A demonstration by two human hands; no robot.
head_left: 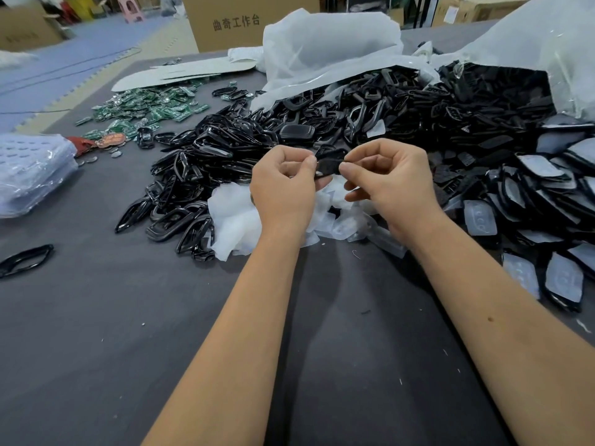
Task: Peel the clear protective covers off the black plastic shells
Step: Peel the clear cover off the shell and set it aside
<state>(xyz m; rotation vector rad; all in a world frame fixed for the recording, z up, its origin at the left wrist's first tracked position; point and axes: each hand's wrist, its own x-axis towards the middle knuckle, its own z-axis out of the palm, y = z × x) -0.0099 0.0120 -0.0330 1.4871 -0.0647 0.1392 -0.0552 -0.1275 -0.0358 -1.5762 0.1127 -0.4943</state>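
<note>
A small black plastic shell (329,164) is held above the table between both hands. My left hand (285,185) pinches its left end with thumb and curled fingers. My right hand (391,180) pinches its right end, thumb tip against the edge. Whether a clear cover is on this shell is hard to tell. Under the hands lies a heap of peeled clear covers (238,220). Shells that carry clear covers (547,201) are piled at the right. A pile of bare black frames (193,169) sits to the left.
A grey table (128,333) carries everything. Green circuit boards (151,112) lie at the back left, and a stack of clear trays (32,172) stands at the left edge. White plastic bags (328,49) spill black parts at the back. A cardboard box (231,20) stands beyond.
</note>
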